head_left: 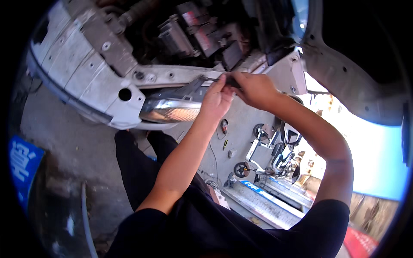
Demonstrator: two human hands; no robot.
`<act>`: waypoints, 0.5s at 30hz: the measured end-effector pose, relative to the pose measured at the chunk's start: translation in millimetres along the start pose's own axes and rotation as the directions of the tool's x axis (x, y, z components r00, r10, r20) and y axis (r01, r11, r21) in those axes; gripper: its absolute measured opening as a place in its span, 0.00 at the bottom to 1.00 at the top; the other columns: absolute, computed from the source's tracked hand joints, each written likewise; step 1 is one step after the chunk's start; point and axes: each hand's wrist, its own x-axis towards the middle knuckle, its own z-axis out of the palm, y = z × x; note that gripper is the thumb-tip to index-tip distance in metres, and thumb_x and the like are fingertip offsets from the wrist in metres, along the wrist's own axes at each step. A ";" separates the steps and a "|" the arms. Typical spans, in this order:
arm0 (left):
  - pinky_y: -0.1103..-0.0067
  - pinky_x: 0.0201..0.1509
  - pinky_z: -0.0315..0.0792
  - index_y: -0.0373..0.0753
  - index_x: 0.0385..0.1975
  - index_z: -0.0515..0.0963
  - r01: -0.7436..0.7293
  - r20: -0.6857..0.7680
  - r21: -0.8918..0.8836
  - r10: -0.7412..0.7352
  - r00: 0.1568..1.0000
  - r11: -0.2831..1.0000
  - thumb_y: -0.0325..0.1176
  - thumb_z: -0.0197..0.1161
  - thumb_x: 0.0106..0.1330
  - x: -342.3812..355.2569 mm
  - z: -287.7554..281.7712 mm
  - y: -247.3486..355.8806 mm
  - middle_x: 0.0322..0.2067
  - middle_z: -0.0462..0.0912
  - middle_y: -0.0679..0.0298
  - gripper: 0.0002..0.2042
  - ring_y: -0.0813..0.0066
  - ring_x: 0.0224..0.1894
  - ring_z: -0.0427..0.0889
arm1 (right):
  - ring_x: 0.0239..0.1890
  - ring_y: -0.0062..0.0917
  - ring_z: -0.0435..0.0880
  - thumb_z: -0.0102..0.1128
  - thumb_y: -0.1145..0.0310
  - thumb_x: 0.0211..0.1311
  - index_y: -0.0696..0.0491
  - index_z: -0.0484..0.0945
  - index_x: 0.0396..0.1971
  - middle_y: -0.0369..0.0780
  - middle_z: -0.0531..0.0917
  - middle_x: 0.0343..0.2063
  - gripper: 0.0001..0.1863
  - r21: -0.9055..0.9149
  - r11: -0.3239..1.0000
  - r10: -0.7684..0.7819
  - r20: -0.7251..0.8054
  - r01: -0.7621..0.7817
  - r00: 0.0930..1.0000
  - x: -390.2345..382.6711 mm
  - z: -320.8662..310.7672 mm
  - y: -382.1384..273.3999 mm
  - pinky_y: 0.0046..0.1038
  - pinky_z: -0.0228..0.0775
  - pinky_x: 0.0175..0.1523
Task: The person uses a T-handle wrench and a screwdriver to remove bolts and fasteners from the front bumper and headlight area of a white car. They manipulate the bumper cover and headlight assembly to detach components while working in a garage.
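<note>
My left hand [218,98] is raised to the top edge of a car's headlight [170,111], its fingers pinched together. What they hold, if anything, is hidden. Beside it, touching or nearly so, my right hand [257,89] closes round a small dark object [233,81]; its kind cannot be made out. Left of the fingers, a thin light rod-like piece runs toward the black bracket [195,88] on the headlight. The headlight, with a clear lens and an orange part, sits below the pale front crossmember [172,74] of the car.
Above my hands is the open engine bay with a battery-like block [175,38]. The raised hood [344,81] hangs at upper right. A red power tool [224,126] and a cord lie on the floor. A white scooter [254,150] stands farther right. A blue sign [26,167] is at left.
</note>
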 end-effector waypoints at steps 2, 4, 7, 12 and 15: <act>0.71 0.71 0.72 0.31 0.52 0.78 -0.050 0.107 0.116 0.037 0.994 0.992 0.31 0.53 0.80 4.6 -8.7 -0.8 0.52 0.83 0.57 0.12 0.67 0.58 0.82 | 0.41 0.54 0.86 0.57 0.45 0.68 0.59 0.82 0.43 0.58 0.86 0.34 0.28 0.451 0.818 0.380 0.043 -0.358 0.924 3.5 6.7 0.7 0.49 0.78 0.46; 0.68 0.74 0.69 0.30 0.55 0.76 0.021 0.114 0.050 -0.027 0.993 0.999 0.32 0.53 0.80 5.6 -15.4 6.7 0.55 0.82 0.56 0.13 0.65 0.61 0.79 | 0.40 0.53 0.87 0.59 0.48 0.68 0.59 0.83 0.39 0.57 0.86 0.34 0.25 0.511 0.779 0.401 0.041 -0.364 0.915 2.9 15.4 4.9 0.47 0.79 0.47; 0.70 0.69 0.74 0.33 0.56 0.75 0.119 0.094 0.000 -0.118 0.988 0.993 0.34 0.53 0.80 0.7 -14.2 18.3 0.54 0.82 0.58 0.13 0.69 0.57 0.81 | 0.44 0.44 0.86 0.62 0.56 0.66 0.54 0.81 0.39 0.47 0.84 0.40 0.15 0.239 0.971 0.058 -0.276 0.009 0.959 -4.0 34.0 -0.7 0.45 0.80 0.47; 0.70 0.67 0.76 0.34 0.56 0.75 0.371 0.122 -0.046 -0.364 0.923 0.927 0.35 0.54 0.80 -0.6 -2.1 44.3 0.55 0.82 0.60 0.13 0.69 0.59 0.80 | 0.44 0.42 0.86 0.63 0.54 0.66 0.55 0.77 0.43 0.45 0.82 0.41 0.19 0.421 0.893 0.331 -0.374 -0.159 0.867 -10.3 45.1 -32.8 0.41 0.81 0.47; 0.65 0.68 0.74 0.36 0.57 0.75 0.375 0.076 0.027 -0.376 0.923 0.927 0.36 0.55 0.79 0.8 -1.0 46.5 0.56 0.82 0.59 0.14 0.65 0.62 0.79 | 0.40 0.47 0.89 0.59 0.55 0.69 0.59 0.79 0.45 0.50 0.86 0.35 0.20 0.650 0.654 0.588 -0.116 -0.387 0.800 -11.0 47.5 -41.2 0.45 0.82 0.43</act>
